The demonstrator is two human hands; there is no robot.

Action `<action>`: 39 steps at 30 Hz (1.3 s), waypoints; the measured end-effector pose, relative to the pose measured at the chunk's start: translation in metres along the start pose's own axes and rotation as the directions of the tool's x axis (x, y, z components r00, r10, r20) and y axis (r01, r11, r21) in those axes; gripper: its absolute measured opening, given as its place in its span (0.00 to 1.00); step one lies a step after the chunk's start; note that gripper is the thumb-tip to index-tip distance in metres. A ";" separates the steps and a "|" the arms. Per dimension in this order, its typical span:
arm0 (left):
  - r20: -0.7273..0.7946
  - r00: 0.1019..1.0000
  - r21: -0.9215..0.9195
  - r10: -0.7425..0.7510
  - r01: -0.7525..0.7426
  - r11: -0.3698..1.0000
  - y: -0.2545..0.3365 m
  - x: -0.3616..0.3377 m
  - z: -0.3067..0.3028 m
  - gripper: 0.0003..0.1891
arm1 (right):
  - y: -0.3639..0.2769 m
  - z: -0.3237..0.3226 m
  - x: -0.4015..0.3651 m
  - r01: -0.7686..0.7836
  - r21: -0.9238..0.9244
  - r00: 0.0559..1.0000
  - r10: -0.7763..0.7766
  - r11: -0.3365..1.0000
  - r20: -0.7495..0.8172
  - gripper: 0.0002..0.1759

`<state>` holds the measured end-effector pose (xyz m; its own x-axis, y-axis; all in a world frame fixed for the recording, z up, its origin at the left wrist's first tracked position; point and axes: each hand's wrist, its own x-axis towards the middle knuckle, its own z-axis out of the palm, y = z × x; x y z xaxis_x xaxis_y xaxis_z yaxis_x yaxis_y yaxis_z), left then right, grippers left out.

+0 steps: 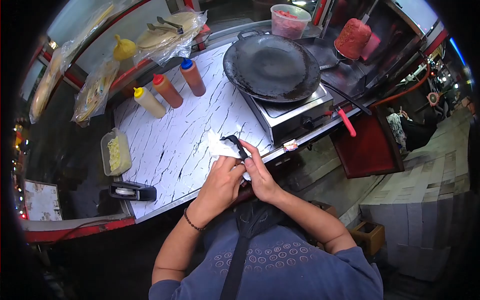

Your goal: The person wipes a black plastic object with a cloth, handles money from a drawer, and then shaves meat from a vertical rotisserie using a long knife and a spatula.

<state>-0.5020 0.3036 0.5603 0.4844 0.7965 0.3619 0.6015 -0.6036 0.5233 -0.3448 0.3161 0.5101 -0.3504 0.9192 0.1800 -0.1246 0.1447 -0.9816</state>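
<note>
My right hand is closed on a slim black object with a hooked end; its kind I cannot make out. Close against it, my left hand has its fingers curled round a crumpled white tissue or thin plastic, which sticks out beyond the knuckles. Another bit of white shows between the two hands, below the black object. Both hands are in front of my chest, over the near edge of the marbled counter. The fingertips of my left hand are partly hidden.
A black griddle pan sits on a steel stove to the right. Sauce bottles stand at the back. On the left are a tub of shredded cabbage and a tape dispenser. A red-handled tool hangs over the counter's edge.
</note>
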 end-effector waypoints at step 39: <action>0.033 0.889 -0.530 -0.457 0.403 0.746 0.013 -0.006 0.016 0.11 | 0.004 -0.012 -0.003 0.363 -0.335 0.932 -0.340 0.869 0.128 0.32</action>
<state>-0.4867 0.2899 0.5523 0.1764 0.9827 0.0574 0.3069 -0.1103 0.9453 -0.3326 0.3181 0.5050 -0.4031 0.7604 0.5092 0.0759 0.5823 -0.8094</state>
